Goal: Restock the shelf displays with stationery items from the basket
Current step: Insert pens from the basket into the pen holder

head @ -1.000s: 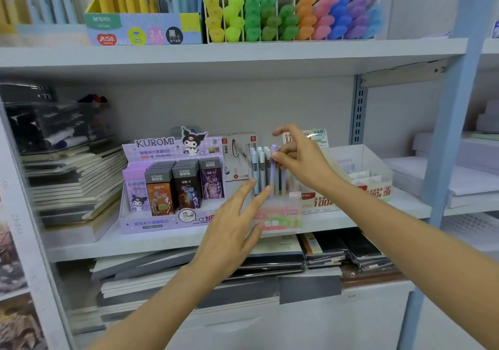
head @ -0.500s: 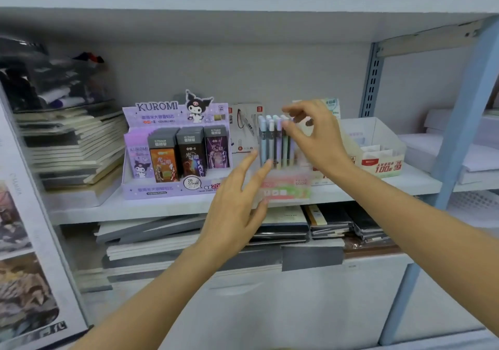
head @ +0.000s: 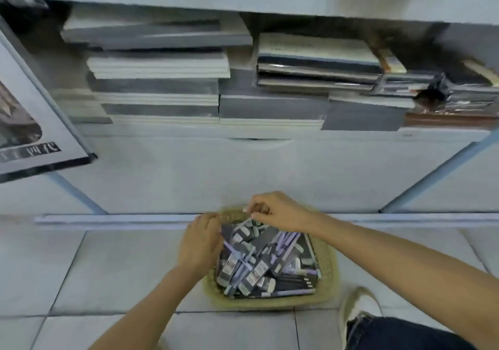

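Head view looks steeply down at the foot of a pale shelf unit (head: 243, 174), whose lower shelf carries flat stacks of notebooks (head: 162, 63) in grey, white and black, lying side by side from left to right. A large printed sheet (head: 32, 123) with dark lettering leans at the left edge. Below the unit lies a floor of light tiles (head: 108, 268).

A straw-coloured basket (head: 328, 263) stands on the floor, its far rim close against the base of the shelf unit. It is heaped with dark packs of pens (head: 264, 263), lying crosswise over one another, with lilac and white barrels showing among them.

Both bare forearms reach down into the basket. The left hand (head: 199, 244) rests on the pile at the basket's left side, fingers curled downward over the packs; motion blur hides whether it grips anything. The right hand (head: 278, 210) is over the far rim, its thumb and fingers pinched together on a thin pale pen (head: 247, 219) that slants down towards the pile.

At the lower right a pale shoe (head: 356, 309) and a dark denim trouser leg (head: 399, 333) show beside the basket.
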Demonstrator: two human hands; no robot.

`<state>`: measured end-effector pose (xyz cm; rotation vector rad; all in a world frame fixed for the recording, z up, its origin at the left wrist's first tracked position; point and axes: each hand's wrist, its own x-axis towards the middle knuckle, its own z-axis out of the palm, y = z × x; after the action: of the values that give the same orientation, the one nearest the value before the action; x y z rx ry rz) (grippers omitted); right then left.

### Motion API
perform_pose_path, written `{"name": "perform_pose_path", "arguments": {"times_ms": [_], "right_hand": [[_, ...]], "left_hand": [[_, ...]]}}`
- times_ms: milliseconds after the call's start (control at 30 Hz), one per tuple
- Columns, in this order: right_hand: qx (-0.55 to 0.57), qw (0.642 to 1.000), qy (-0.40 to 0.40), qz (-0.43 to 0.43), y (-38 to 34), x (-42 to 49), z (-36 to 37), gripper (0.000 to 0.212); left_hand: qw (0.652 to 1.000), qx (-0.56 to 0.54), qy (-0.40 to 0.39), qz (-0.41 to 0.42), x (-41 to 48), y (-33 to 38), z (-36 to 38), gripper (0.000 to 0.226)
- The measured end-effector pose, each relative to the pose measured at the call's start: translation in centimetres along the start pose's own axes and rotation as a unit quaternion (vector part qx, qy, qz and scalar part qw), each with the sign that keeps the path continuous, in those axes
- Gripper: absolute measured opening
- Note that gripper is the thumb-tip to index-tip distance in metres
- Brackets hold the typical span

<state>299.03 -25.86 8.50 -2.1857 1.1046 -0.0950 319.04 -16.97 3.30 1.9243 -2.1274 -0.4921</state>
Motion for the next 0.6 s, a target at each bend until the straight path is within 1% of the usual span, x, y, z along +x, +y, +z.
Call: {"name": "perform_pose_path", "arguments": {"times_ms": [67,133,200,233,300,400,500,600], "right_hand": [[-0.027,0.995,-0.077,0.062,4.1,-0.4,4.3,0.025],[-0.060,0.982,-0.141,0.114,7.7,-1.5,7.6,0.039],[-0.118,0.970,-0.174,0.124,10.4,-2.4,9.9,0.058],[-0.158,0.967,-0.170,0.109,11.4,-2.8,10.6,0.063],[-0.205,0.966,-0.145,0.069,12.7,-2.8,11.6,0.060],[-0.189,0.972,-0.135,0.046,13.4,-2.1,12.2,0.045],[-0.187,0.974,-0.125,0.021,13.7,-1.5,12.2,0.038],[-0.161,0.980,-0.113,0.018,14.1,-1.1,12.1,0.031]], "left_hand": [[0.996,0.014,-0.077,-0.042,-1.7,-1.7,2.8,0.049],[0.990,0.011,-0.129,-0.056,-2.9,-2.6,4.7,0.058],[0.989,0.006,-0.136,-0.057,-3.4,-3.2,5.9,0.061],[0.991,-0.008,-0.124,-0.058,-3.5,-3.3,6.2,0.061],[0.993,-0.030,-0.100,-0.059,-3.4,-3.4,6.6,0.058],[0.996,-0.033,-0.060,-0.055,-3.1,-3.3,7.1,0.053],[0.997,-0.036,-0.040,-0.060,-2.9,-3.0,7.4,0.048],[0.997,-0.031,-0.026,-0.062,-2.8,-3.1,7.9,0.041]]}}
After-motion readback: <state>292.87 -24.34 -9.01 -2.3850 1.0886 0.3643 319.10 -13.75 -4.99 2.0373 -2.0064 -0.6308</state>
